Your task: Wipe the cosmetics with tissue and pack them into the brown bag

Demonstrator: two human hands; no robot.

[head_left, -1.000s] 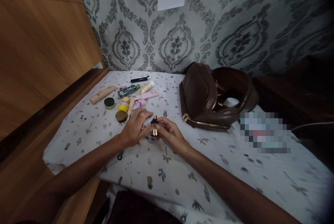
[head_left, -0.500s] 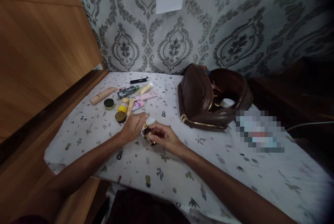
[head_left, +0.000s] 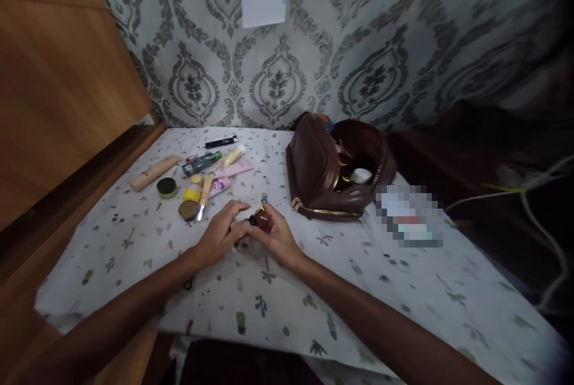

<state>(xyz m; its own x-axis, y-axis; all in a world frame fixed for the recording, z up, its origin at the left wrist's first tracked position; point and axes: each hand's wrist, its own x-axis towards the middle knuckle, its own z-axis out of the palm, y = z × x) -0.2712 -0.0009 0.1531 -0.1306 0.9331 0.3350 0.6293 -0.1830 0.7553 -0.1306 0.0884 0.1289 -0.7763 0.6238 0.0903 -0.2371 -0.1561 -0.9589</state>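
In front of me on the printed cloth, my right hand point(head_left: 280, 237) grips a small dark bottle point(head_left: 257, 216) with a shiny gold end, which points up and right. My left hand point(head_left: 222, 232) meets it from the other side, with its thumb near the bottle's dark part. A white tissue-like piece point(head_left: 246, 246) shows below the fingers at my left hand; most of it is hidden. Left of the hands lie a cream tube point(head_left: 205, 193) with a silver end, a yellow-banded jar point(head_left: 192, 195) and a round brown-lidded jar point(head_left: 188, 210).
A brown leather bag point(head_left: 314, 164) stands unzipped at the right, with a white lid point(head_left: 360, 176) inside. Several cosmetics lie back left, among them a beige tube point(head_left: 155, 173), a green-capped bottle point(head_left: 201, 163) and a pink tube point(head_left: 237, 168). A wooden panel point(head_left: 67, 56) borders the left.
The bottle has turned, so its gold end now points up and right. The white piece has gone from above the fingers to below them. The view has shifted right.
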